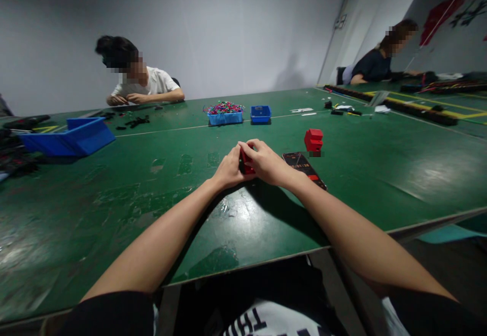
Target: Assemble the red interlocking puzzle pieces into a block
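Note:
Both my hands meet over the green table and together grip a small red and black part. My left hand closes on its left side, my right hand on its right and top. Most of the part is hidden between the fingers. A second red block stands on the table just right of my hands. A black phone with a lit screen lies flat beside my right wrist.
Two small blue bins stand further back, one heaped with coloured pieces, one beside it. A large blue tray sits at the left. One person works at the far side, another at the right table.

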`<action>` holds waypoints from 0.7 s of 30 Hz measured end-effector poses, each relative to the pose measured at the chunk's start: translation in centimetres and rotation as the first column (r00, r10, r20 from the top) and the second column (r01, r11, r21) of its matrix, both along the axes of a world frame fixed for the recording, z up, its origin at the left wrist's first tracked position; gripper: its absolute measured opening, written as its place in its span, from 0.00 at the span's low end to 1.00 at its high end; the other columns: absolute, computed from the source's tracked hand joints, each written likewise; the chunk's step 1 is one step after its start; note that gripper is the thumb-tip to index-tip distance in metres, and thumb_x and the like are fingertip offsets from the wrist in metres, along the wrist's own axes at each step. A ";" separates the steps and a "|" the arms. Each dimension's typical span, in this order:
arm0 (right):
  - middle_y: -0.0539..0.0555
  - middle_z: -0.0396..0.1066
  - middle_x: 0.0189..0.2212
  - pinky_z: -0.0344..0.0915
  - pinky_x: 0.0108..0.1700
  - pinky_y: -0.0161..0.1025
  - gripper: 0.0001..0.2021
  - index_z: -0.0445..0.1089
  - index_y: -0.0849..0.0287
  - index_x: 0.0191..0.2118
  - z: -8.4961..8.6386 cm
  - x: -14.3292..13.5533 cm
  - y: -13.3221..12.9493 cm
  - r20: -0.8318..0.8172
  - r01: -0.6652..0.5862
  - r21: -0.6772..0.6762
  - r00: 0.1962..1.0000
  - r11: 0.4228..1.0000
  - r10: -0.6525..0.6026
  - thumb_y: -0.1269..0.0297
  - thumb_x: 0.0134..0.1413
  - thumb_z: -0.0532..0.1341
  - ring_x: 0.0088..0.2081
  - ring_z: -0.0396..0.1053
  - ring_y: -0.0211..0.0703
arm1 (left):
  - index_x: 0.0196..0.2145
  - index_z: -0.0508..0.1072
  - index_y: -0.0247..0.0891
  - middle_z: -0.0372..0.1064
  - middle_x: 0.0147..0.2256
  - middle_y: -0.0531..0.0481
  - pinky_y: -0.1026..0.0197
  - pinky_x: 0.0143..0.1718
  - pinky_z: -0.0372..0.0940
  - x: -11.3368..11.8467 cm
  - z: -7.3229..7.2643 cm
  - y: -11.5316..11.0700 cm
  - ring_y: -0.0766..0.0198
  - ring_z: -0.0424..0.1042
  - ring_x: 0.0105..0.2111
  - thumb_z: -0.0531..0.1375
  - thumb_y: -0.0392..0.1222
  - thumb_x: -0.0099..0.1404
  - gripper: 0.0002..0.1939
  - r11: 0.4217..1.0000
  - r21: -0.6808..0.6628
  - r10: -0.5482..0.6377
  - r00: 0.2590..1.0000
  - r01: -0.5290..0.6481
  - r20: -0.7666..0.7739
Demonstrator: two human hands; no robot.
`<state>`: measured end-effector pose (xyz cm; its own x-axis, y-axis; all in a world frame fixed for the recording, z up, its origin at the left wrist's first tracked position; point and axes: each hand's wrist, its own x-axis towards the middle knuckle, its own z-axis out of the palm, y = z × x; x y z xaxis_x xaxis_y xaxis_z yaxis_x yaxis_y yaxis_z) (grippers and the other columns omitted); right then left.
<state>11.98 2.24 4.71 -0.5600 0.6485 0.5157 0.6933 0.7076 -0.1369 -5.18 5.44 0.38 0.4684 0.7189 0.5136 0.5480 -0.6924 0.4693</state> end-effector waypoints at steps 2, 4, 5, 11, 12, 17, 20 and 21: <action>0.67 0.63 0.55 0.66 0.55 0.52 0.29 0.56 0.62 0.67 -0.3 0.1 0.4 -0.054 -0.038 -0.014 0.998 0.999 0.037 0.75 0.59 0.55 0.53 0.64 0.53 | 0.60 0.57 0.35 0.65 0.53 0.36 0.43 0.54 0.67 -0.1 0.0 0.1 0.45 0.70 0.52 0.69 0.48 0.50 0.44 1.000 0.003 -0.009 1.000 0.009 -0.001; 0.66 0.64 0.55 0.66 0.56 0.53 0.32 0.52 0.59 0.69 -0.5 0.2 0.6 -0.098 -0.082 -0.032 0.992 0.996 0.078 0.74 0.59 0.56 0.55 0.64 0.53 | 0.61 0.56 0.34 0.64 0.55 0.35 0.42 0.55 0.67 -0.1 -0.1 0.2 0.44 0.69 0.54 0.69 0.47 0.50 0.45 1.000 0.013 -0.018 1.000 0.018 -0.005; 0.65 0.64 0.56 0.65 0.56 0.53 0.34 0.50 0.58 0.70 -0.5 0.2 0.7 -0.118 -0.101 -0.045 0.989 0.994 0.095 0.74 0.58 0.57 0.55 0.64 0.53 | 0.62 0.55 0.34 0.64 0.56 0.34 0.42 0.55 0.66 -0.1 -0.1 0.3 0.43 0.68 0.55 0.69 0.47 0.50 0.45 1.000 0.020 -0.022 1.000 0.023 -0.010; 0.65 0.66 0.57 0.64 0.57 0.55 0.39 0.51 0.60 0.68 -0.4 0.6 0.8 -0.238 -0.077 -0.112 0.970 0.991 0.049 0.70 0.52 0.64 0.55 0.66 0.56 | 0.67 0.47 0.35 0.57 0.62 0.31 0.40 0.59 0.63 -0.3 -0.5 0.7 0.41 0.62 0.61 0.69 0.51 0.52 0.53 0.997 0.050 -0.053 0.998 0.054 -0.020; 0.66 0.67 0.56 0.64 0.57 0.54 0.36 0.55 0.61 0.66 -0.4 0.7 0.9 -0.255 -0.073 -0.115 0.966 0.991 0.041 0.68 0.52 0.65 0.54 0.67 0.56 | 0.68 0.44 0.35 0.56 0.63 0.30 0.40 0.59 0.62 -0.3 -0.6 0.7 0.41 0.62 0.61 0.69 0.51 0.52 0.55 0.997 0.048 -0.055 0.998 0.056 -0.021; 0.63 0.69 0.48 0.65 0.54 0.52 0.22 0.68 0.60 0.51 -0.3 0.8 1.0 -0.296 -0.078 -0.108 0.954 0.991 0.043 0.63 0.49 0.68 0.50 0.68 0.54 | 0.71 0.36 0.37 0.56 0.63 0.30 0.38 0.59 0.62 -0.3 -0.6 0.8 0.39 0.62 0.62 0.70 0.55 0.51 0.62 0.997 0.032 -0.065 0.997 0.066 -0.030; 0.62 0.66 0.49 0.65 0.54 0.51 0.24 0.68 0.60 0.51 -0.3 0.9 1.0 -0.309 -0.069 -0.129 0.951 0.989 0.026 0.63 0.47 0.69 0.50 0.68 0.53 | 0.71 0.35 0.38 0.55 0.64 0.31 0.38 0.60 0.61 -0.3 -0.6 0.9 0.40 0.61 0.63 0.70 0.56 0.51 0.63 0.996 0.037 -0.078 0.997 0.079 -0.022; 0.62 0.66 0.50 0.66 0.54 0.51 0.25 0.67 0.61 0.52 -0.3 0.9 1.0 -0.311 -0.070 -0.139 0.950 0.988 0.024 0.63 0.47 0.70 0.50 0.68 0.53 | 0.71 0.35 0.39 0.54 0.64 0.31 0.38 0.60 0.61 -0.3 -0.6 0.9 0.40 0.60 0.63 0.70 0.56 0.51 0.63 0.996 0.040 -0.085 0.996 0.085 -0.019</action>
